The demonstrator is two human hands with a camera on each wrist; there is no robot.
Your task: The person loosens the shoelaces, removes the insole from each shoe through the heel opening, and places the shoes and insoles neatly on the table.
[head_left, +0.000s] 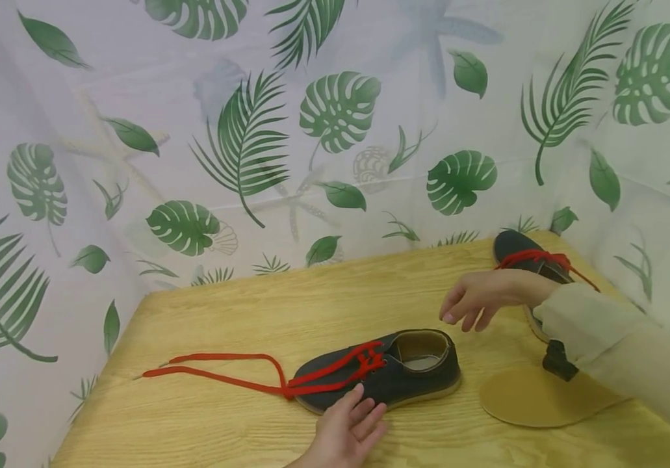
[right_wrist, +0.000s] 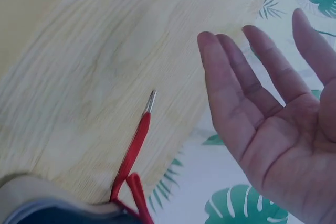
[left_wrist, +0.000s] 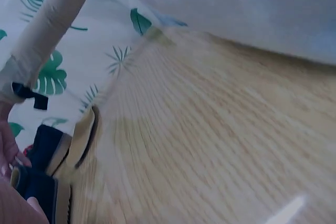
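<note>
Left hand (head_left: 348, 429) nearest the lens, its grip holding nothing, is hovering with fingers extended at the near side of a dark, low-cut shoe (head_left: 401, 385), contact being hard to judge. Right hand (head_left: 483, 296), its grip likewise empty, is hanging above the wood-grain worktop (head_left: 241, 318) beyond the heel. For what appears to be lace work, steadying the sole with the left hand while pinching each stiff tip with the right is looking like the sound approach, keeping the strands flat and even. The shoe is sitting upright at the worktop's middle, toe pointing left, its collar showing a tan lining and its upper meeting a tan sole. Red laces (head_left: 289, 390) are crossing over the tongue, gathering at the toe and trailing left in two long ends.
</note>
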